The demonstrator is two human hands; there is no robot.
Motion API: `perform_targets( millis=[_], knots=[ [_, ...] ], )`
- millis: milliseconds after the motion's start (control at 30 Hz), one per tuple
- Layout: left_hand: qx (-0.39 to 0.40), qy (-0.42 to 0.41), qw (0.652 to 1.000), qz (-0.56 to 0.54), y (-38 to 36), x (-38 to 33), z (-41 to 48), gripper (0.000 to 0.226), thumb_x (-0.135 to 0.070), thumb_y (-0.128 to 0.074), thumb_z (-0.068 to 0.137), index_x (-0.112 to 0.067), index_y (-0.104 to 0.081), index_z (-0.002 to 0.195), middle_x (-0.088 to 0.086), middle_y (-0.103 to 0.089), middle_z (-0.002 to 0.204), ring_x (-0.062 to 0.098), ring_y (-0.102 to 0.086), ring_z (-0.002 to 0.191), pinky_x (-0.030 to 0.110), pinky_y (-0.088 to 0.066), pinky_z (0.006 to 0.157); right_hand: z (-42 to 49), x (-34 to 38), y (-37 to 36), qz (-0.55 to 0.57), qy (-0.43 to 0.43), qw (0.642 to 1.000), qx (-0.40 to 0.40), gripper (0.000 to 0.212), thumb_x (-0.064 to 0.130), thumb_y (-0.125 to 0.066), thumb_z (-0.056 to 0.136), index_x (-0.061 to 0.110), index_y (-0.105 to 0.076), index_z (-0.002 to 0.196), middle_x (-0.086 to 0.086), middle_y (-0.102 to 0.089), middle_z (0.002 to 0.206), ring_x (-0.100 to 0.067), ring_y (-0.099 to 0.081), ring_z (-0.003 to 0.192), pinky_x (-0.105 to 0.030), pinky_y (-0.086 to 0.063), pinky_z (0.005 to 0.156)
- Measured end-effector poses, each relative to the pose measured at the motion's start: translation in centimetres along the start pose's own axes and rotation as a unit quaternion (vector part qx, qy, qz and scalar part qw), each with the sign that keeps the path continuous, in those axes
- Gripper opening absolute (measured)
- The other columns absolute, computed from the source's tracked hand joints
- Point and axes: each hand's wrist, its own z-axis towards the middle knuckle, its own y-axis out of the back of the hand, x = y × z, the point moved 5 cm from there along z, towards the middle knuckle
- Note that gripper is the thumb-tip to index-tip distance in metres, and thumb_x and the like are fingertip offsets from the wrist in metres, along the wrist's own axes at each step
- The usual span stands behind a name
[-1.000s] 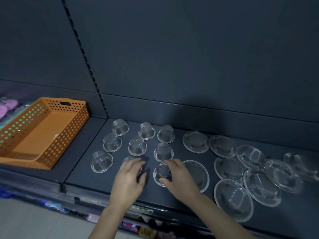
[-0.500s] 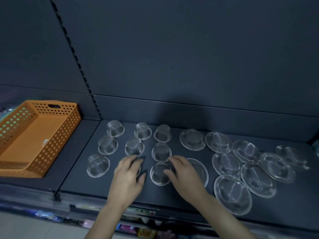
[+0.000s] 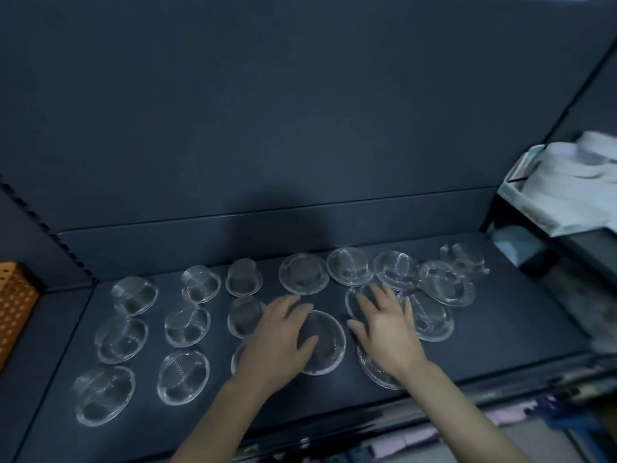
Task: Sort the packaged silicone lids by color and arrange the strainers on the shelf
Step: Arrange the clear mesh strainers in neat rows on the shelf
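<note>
I have both hands flat and spread, gripping nothing: left hand [image 3: 279, 342] on a wide strainer [image 3: 322, 342], right hand [image 3: 387, 332] over another, probably to slide them into rows on the shelf [image 3: 521, 315].

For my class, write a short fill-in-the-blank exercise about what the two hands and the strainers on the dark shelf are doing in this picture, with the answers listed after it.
1. The left hand lies on the rim of a wide, round ______.
2. The orange basket shows at the ______ edge of the picture.
3. The small strainers left of the hands stand in rows of ______ on the shelf.
4. The right hand lies flat, palm ______, on two wide strainers.

Missing words: strainer; left; three; down
</note>
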Motion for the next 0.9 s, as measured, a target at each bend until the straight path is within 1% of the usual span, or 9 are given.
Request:
perform_targets(
  millis=[67, 200, 367, 467, 533, 600, 667, 767, 900],
  knots=[
    [0.02, 0.002, 1.0, 0.002, -0.6, -0.3, 1.2, 0.058, -0.039, -0.058, 0.088, -0.021, -0.042, 0.14, -0.003, -0.03, 0.148, 0.011, -0.021, 0.137, 0.016, -0.013, 0.109, 0.7, -0.5, 0.2, 0.004, -0.002, 1.0, -0.001, 0.057, 0.051, -0.041, 0.094, 0.024, -0.034, 0.143, -0.005, -0.019, 0.156, -0.024, -0.001, 0.146, -0.053, 0.0, 0.115],
    [0.07, 0.017, 0.997, 0.019, -1.7, -0.1, 3.5, 0.059, -0.043, -0.052, 0.091, -0.024, -0.034, 0.145, 0.002, -0.021, 0.154, 0.015, -0.013, 0.143, 0.027, -0.016, 0.114, 3.0, -2.6, 0.9, 0.0, -0.011, 1.0, 0.017, 0.055, 0.052, -0.038, 0.094, 0.026, -0.034, 0.143, -0.005, -0.017, 0.157, -0.023, 0.001, 0.147, -0.054, 0.002, 0.114],
    [0.139, 0.027, 0.988, 0.056, -3.7, -0.4, 6.9, 0.064, -0.046, -0.046, 0.094, -0.022, -0.023, 0.149, 0.003, -0.012, 0.159, 0.018, 0.0, 0.146, 0.031, -0.01, 0.116, 5.4, -6.7, 1.1, -0.056, -0.016, 0.994, 0.094, 0.054, 0.054, -0.03, 0.096, 0.029, -0.031, 0.144, -0.003, -0.013, 0.158, -0.029, 0.003, 0.146, -0.059, 0.002, 0.113],
    [0.151, 0.02, 0.986, 0.06, -4.9, -1.4, 9.1, 0.062, -0.044, -0.044, 0.096, -0.021, -0.022, 0.15, 0.004, -0.011, 0.159, 0.018, 0.002, 0.147, 0.031, -0.009, 0.116, 6.5, -8.3, 1.2, -0.055, -0.002, 0.991, 0.125, 0.051, 0.05, -0.029, 0.098, 0.03, -0.03, 0.144, 0.0, -0.01, 0.158, -0.029, 0.002, 0.146, -0.062, 0.0, 0.111],
    [0.15, 0.023, 0.987, 0.055, -5.7, -1.9, 10.5, 0.062, -0.044, -0.044, 0.096, -0.022, -0.023, 0.15, 0.004, -0.011, 0.159, 0.018, 0.001, 0.147, 0.03, -0.009, 0.116, 7.0, -9.1, 1.4, -0.045, 0.015, 0.992, 0.118, 0.046, 0.047, -0.031, 0.098, 0.029, -0.035, 0.141, 0.002, -0.015, 0.156, -0.028, -0.006, 0.144, -0.06, -0.007, 0.112],
    [0.157, 0.032, 0.986, 0.051, -6.6, -2.4, 11.6, 0.063, -0.045, -0.045, 0.095, -0.023, -0.022, 0.15, 0.005, -0.009, 0.159, 0.018, 0.002, 0.147, 0.029, -0.008, 0.116, 7.3, -10.0, 1.8, -0.049, 0.036, 0.994, 0.095, 0.041, 0.043, -0.035, 0.098, 0.029, -0.042, 0.136, 0.002, -0.024, 0.151, -0.028, -0.016, 0.14, -0.055, -0.016, 0.113],
    [0.17, 0.044, 0.983, 0.054, -7.6, -2.7, 12.4, 0.066, -0.048, -0.046, 0.094, -0.024, -0.021, 0.15, 0.006, -0.006, 0.16, 0.017, 0.003, 0.147, 0.031, -0.009, 0.117, 7.4, -11.2, 2.0, -0.061, 0.049, 0.993, 0.083, 0.038, 0.041, -0.039, 0.097, 0.03, -0.044, 0.133, 0.003, -0.028, 0.148, -0.028, -0.021, 0.135, -0.05, -0.021, 0.112],
    [0.18, 0.056, 0.98, 0.065, -9.0, -3.3, 13.1, 0.067, -0.05, -0.046, 0.093, -0.025, -0.021, 0.15, 0.007, -0.003, 0.16, 0.019, 0.0, 0.147, 0.031, -0.01, 0.116, 7.7, -13.0, 2.2, -0.069, 0.052, 0.993, 0.075, 0.039, 0.043, -0.041, 0.095, 0.031, -0.044, 0.132, 0.005, -0.029, 0.146, -0.028, -0.022, 0.135, -0.048, -0.023, 0.111],
    [0.176, 0.049, 0.981, 0.064, -10.3, -4.6, 14.1, 0.066, -0.05, -0.045, 0.093, -0.025, -0.021, 0.15, 0.005, -0.001, 0.16, 0.018, -0.003, 0.147, 0.027, -0.011, 0.115, 8.2, -14.9, 2.5, -0.068, 0.049, 0.994, 0.067, 0.044, 0.045, -0.044, 0.093, 0.033, -0.041, 0.135, 0.007, -0.026, 0.148, -0.026, -0.017, 0.138, -0.047, -0.018, 0.113]
  ],
)
